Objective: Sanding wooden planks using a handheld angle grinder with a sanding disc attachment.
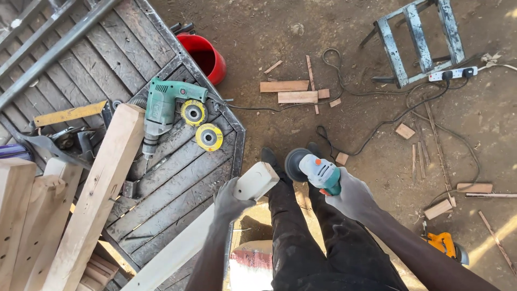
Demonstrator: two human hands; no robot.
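Left hand (230, 202) grips wooden beam (215, 223) sticking off worktop (177, 178) edge; right hand (353, 194) wrapped around angle grinder (315, 170), disc near beam end. Risk: beam could twist or slip 1-handed, disc kicking toward legs (307, 231)

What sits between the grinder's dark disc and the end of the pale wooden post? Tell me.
Nothing visible. The right hand holds the teal and grey angle grinder, its disc beside the end of the pale wooden post gripped by the left hand; only open air and a dark shoe below.
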